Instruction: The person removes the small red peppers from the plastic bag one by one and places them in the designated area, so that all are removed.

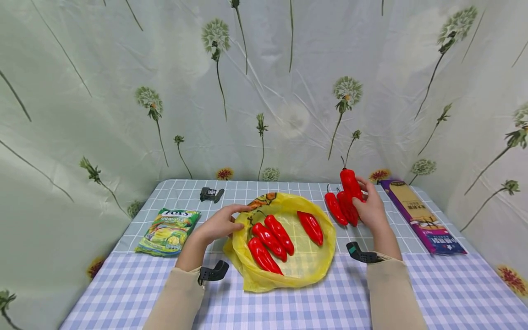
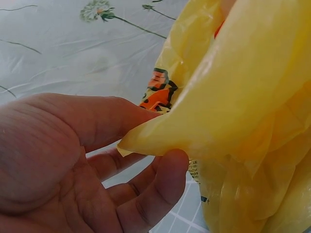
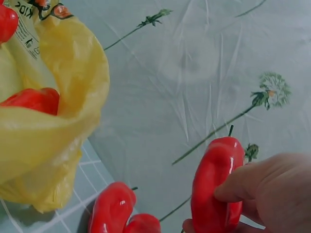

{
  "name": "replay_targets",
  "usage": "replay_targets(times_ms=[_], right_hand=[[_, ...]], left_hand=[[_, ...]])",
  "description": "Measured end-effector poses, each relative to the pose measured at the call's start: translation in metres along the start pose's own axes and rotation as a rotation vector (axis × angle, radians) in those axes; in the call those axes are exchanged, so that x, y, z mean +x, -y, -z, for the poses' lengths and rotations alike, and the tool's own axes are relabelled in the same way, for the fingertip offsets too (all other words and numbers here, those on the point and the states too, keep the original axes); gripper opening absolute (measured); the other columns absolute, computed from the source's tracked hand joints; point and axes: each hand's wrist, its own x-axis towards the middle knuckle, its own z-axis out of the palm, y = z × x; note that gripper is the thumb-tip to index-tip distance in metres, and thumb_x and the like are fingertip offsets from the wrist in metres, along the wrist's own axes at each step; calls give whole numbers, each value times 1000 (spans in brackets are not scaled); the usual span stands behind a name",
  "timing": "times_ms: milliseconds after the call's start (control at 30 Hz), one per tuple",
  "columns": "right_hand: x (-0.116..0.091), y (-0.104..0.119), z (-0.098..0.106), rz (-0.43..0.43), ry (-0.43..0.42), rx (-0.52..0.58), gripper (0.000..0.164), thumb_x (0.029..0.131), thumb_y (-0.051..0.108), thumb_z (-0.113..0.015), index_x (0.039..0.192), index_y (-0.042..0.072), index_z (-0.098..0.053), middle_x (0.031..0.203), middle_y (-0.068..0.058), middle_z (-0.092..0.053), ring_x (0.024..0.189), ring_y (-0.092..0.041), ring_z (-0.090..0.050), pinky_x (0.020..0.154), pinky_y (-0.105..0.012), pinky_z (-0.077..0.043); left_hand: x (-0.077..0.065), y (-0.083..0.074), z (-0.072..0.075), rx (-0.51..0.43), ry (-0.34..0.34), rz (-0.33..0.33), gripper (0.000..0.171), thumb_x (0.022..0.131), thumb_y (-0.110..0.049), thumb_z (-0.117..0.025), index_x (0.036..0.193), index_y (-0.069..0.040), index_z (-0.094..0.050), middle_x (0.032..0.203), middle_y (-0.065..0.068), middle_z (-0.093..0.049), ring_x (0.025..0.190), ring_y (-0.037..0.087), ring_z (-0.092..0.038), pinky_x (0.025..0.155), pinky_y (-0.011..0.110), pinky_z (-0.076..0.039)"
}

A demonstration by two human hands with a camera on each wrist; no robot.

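Note:
In the head view my left hand (image 1: 222, 223) is at the left rim of a yellow plastic bag (image 1: 323, 270), which stands with its mouth spread wide. The left wrist view has the edge of the bag (image 2: 233, 97) between my thumb and fingers. Several glossy red peppers (image 1: 264, 256) lie inside the bag. To the right of it, my right hand (image 1: 371, 206) grips another red pepper (image 1: 350, 182) with its thin stem pointing up. That pepper (image 3: 214, 179) is raised above the table in the right wrist view. Below and left of it lie more red peppers (image 1: 335, 208).
A green Fox's candy bag (image 1: 168, 233) lies on the left. Near the back edge sits a small black device (image 1: 211, 194). On the right is a long purple and gold packet (image 1: 420, 215). A floral curtain (image 1: 264, 91) hangs behind the checked tablecloth (image 1: 313, 311).

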Motion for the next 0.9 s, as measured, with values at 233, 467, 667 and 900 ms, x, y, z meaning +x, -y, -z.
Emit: replay_targets(times_ms=[233, 467, 667, 900], right_hand=[[2, -14, 8, -83, -90, 21, 70, 98, 5, -51, 159, 23, -22, 162, -20, -29, 140, -46, -38, 107, -60, -44], [6, -28, 13, -170, -240, 40, 63, 98, 6, -51, 156, 23, -31, 161, -17, -32, 139, -42, -41, 108, -57, -45], [7, -42, 14, -192, -300, 29, 50, 98, 5, -48, 147, 15, -47, 159, -18, -35, 144, -40, -35, 111, -56, -43], [8, -58, 13, -219, -305, -33, 46, 97, 4, -48, 143, 5, -52, 149, -28, -40, 140, -45, -35, 115, -57, -37]], left_hand=[[0, 1, -1, -9, 6, -5, 51, 92, -2, -62, 142, -8, -54, 145, 19, -52, 76, 16, -64, 62, 31, -58], [1, 1, -2, 11, 1, 11, 50, 93, -3, -62, 141, -11, -55, 145, 18, -52, 75, 17, -63, 63, 31, -59], [2, 1, -4, 12, -5, 38, 50, 93, -5, -63, 141, -14, -56, 142, 15, -54, 75, 18, -63, 66, 31, -59], [2, 3, -3, 17, -3, 30, 49, 93, -4, -63, 141, -13, -56, 144, 17, -52, 76, 18, -63, 66, 31, -59]])
